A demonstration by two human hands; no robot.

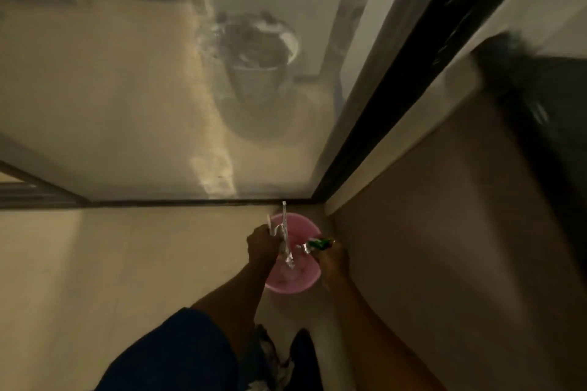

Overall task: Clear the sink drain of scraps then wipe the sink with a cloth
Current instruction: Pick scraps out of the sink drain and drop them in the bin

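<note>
Both hands over round pink plastic bin (305,284) for dropping waste: left hand (263,244) gripping crumpled silvery scraps (286,244), right hand (332,259) gripping green wrapper (319,244).

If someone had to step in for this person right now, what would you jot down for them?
Left hand: shut on a crumpled clear and silvery wrapper, held over the pink bucket.
Right hand: shut on a green wrapper at the bucket's right rim.
The bucket stands on the floor in the corner, by the frosted glass door. Its contents are too blurred to name.
Done: scraps have been carried to the bucket, it seems.
Left: drop both wrappers in, then wipe the sink with a cloth. Neither sink nor cloth is in view.
</note>
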